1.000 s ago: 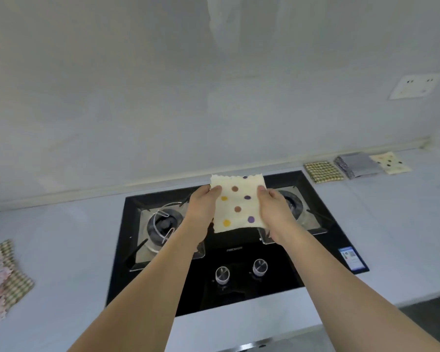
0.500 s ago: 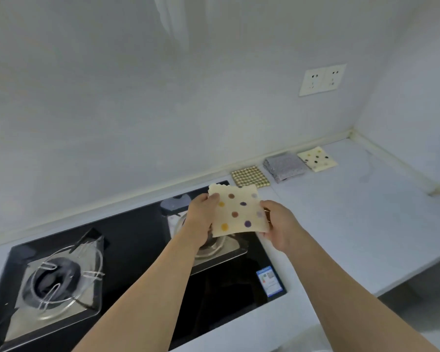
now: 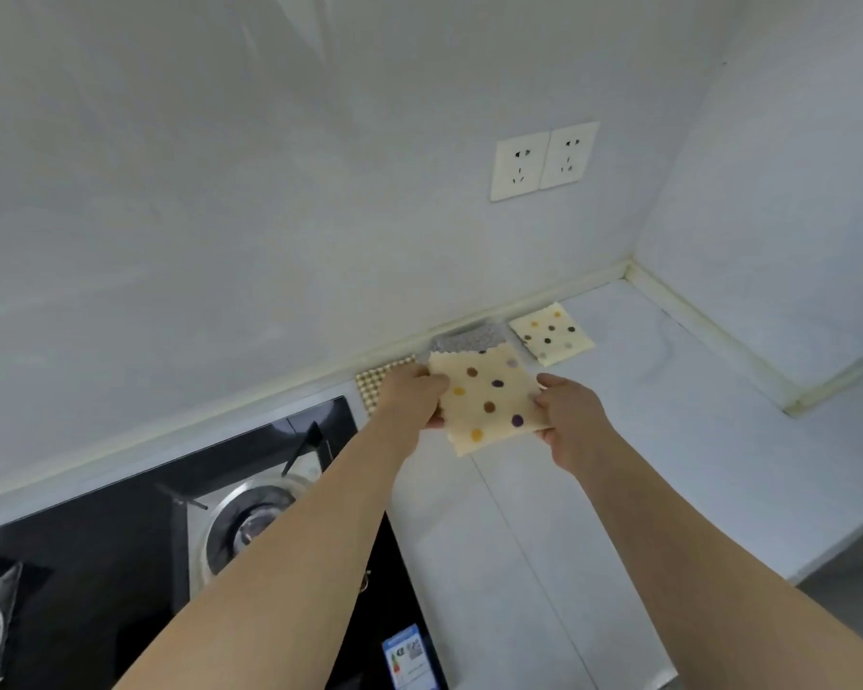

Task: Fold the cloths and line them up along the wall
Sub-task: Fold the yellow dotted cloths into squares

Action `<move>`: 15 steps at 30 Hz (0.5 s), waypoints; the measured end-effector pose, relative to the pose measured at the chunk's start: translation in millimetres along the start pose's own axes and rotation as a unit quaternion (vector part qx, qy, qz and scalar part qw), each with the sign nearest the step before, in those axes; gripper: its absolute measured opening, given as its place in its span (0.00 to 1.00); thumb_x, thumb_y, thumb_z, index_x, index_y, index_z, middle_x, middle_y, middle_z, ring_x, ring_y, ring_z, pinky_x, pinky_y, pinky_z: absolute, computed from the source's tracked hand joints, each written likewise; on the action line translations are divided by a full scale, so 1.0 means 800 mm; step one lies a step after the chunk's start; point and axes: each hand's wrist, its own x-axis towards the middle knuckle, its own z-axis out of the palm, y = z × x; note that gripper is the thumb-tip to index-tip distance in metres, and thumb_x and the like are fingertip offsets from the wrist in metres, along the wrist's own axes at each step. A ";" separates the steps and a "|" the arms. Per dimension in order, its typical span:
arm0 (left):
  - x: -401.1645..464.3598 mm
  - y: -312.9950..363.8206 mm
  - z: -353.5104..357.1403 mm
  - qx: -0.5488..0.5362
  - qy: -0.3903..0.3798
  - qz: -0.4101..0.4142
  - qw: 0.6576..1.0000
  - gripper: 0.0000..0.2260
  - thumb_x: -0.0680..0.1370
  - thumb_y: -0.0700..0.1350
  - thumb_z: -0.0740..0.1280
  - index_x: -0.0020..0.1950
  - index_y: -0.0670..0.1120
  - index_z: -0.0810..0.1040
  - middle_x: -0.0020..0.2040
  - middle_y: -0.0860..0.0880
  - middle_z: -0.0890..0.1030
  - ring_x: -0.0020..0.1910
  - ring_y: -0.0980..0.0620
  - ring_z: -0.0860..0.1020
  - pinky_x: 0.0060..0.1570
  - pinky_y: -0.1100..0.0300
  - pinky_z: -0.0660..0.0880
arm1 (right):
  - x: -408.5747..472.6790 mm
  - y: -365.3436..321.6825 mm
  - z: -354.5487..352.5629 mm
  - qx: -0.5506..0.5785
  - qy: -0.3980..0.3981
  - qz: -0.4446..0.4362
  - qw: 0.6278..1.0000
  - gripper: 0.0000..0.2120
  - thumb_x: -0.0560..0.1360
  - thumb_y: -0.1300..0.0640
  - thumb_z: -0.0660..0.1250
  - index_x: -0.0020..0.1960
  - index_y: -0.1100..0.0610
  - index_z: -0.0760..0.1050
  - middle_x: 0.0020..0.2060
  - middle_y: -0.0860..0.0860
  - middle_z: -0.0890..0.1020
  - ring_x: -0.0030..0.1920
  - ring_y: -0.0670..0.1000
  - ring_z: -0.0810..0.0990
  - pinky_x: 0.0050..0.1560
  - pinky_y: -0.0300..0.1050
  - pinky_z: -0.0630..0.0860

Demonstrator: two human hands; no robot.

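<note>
Head view: cream polka-dot folded cloth [image 3: 489,403]

Pale grey wall [image 3: 270,216] fills the far side, a white double socket [image 3: 544,160] set on it to the right. White countertop [image 3: 643,465] runs into the right corner; black gas hob [image 3: 96,565] sits near left, softly lit.

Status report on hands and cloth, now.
Both hands, left and right, grip the folded dotted cloth above the counter. Three folded cloths lie along the wall: checked, grey, dotted. Nothing blocks the row.
</note>
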 end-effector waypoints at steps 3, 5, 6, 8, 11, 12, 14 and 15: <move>0.053 0.029 0.059 0.020 0.005 0.013 1.000 0.04 0.78 0.37 0.65 0.47 0.44 0.78 0.44 0.43 0.82 0.41 0.44 0.82 0.32 0.55 0.80 | 0.074 -0.044 -0.025 -0.025 -0.002 -0.036 0.999 0.18 0.78 0.70 0.58 0.66 0.62 0.72 0.64 0.60 0.75 0.64 0.62 0.74 0.63 0.56 0.72; 0.091 0.048 0.099 0.023 0.010 0.014 1.000 0.05 0.77 0.36 0.64 0.46 0.43 0.78 0.41 0.42 0.82 0.39 0.42 0.82 0.31 0.54 0.81 | 0.132 -0.071 -0.039 -0.012 0.011 -0.023 1.000 0.17 0.79 0.70 0.53 0.64 0.61 0.73 0.56 0.55 0.78 0.57 0.56 0.78 0.65 0.52 0.72; 0.109 0.055 0.117 0.025 0.013 0.013 1.000 0.05 0.76 0.35 0.64 0.48 0.41 0.79 0.41 0.41 0.82 0.39 0.41 0.83 0.34 0.51 0.82 | 0.158 -0.082 -0.045 -0.013 0.020 -0.015 1.000 0.18 0.79 0.70 0.52 0.62 0.60 0.74 0.54 0.54 0.79 0.54 0.54 0.79 0.64 0.52 0.73; 0.141 0.067 0.151 0.029 0.011 0.002 1.000 0.06 0.76 0.35 0.63 0.51 0.38 0.79 0.44 0.39 0.83 0.42 0.39 0.84 0.38 0.48 0.83 | 0.202 -0.099 -0.054 -0.052 0.039 -0.023 0.998 0.20 0.76 0.71 0.52 0.61 0.57 0.75 0.56 0.55 0.80 0.56 0.55 0.78 0.64 0.54 0.74; 0.188 0.082 0.196 0.035 0.009 -0.010 0.999 0.06 0.77 0.34 0.62 0.47 0.40 0.78 0.43 0.41 0.82 0.41 0.41 0.83 0.35 0.52 0.82 | 0.257 -0.121 -0.066 -0.090 0.051 -0.032 0.994 0.22 0.76 0.69 0.52 0.65 0.56 0.74 0.58 0.53 0.79 0.60 0.56 0.76 0.66 0.56 0.71; 0.201 0.085 0.208 0.036 0.012 -0.013 0.999 0.06 0.78 0.34 0.62 0.45 0.41 0.77 0.42 0.42 0.81 0.40 0.42 0.83 0.33 0.52 0.82 | 0.274 -0.125 -0.070 -0.099 0.053 -0.034 0.993 0.22 0.76 0.69 0.52 0.65 0.56 0.74 0.57 0.53 0.79 0.60 0.56 0.76 0.66 0.56 0.71; 0.225 0.086 0.229 0.043 0.011 -0.022 0.999 0.08 0.78 0.34 0.61 0.42 0.43 0.76 0.42 0.42 0.81 0.41 0.42 0.83 0.35 0.51 0.82 | 0.303 -0.131 -0.076 -0.120 0.054 -0.041 0.990 0.22 0.76 0.69 0.53 0.64 0.56 0.74 0.56 0.53 0.79 0.59 0.56 0.76 0.66 0.55 0.71; 0.238 0.085 0.237 0.048 0.010 -0.028 0.998 0.08 0.78 0.34 0.61 0.42 0.43 0.76 0.43 0.42 0.82 0.42 0.41 0.83 0.38 0.49 0.82 | 0.317 -0.130 -0.078 -0.128 0.054 -0.046 0.989 0.22 0.75 0.69 0.53 0.64 0.56 0.75 0.56 0.54 0.79 0.59 0.56 0.76 0.65 0.54 0.72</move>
